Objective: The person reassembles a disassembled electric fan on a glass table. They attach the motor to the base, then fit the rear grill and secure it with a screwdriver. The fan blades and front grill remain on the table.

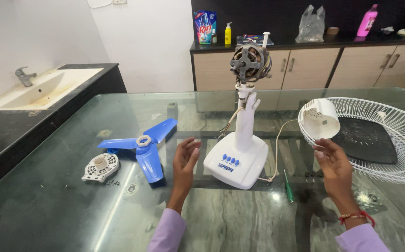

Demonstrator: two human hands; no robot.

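Hands flank the white fan stand (pixel 238 158): left hand (pixel 184 161) open and empty, right hand (pixel 334 161) grasping a white motor cover (pixel 320 119).

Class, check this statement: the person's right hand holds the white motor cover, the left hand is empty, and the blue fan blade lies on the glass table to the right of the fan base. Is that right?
Not quite. The head view shows the blue fan blade lying left of the fan base, not right. The right hand does hold the white motor cover, and the left hand is empty, over the glass table.

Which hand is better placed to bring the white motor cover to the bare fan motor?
Right. The right hand already holds the white motor cover beside the fan stand; the left hand is empty and open.
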